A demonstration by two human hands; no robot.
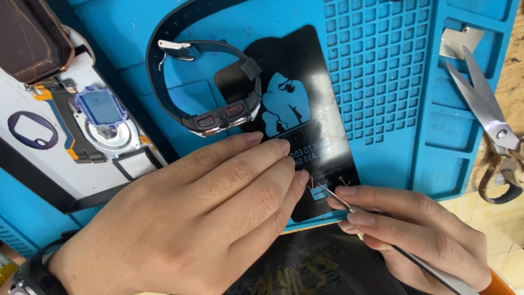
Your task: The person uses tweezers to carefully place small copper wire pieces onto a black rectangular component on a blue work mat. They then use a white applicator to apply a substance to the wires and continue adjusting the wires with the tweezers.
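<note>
My left hand lies flat on the blue work mat, fingertips pressing the lower edge of a black card with a pale blue figure on it. My right hand pinches thin metal tweezers, whose tip rests on a tiny blue square part with thin copper wires beside my left fingertips. A black wristwatch with a curled strap lies on its side above my left hand, partly on the card.
Metal scissors rest at the mat's right edge. An opened white device with a blue component lies at the left. A small metal plate sits in a mat compartment. Dark printed cloth is below the mat.
</note>
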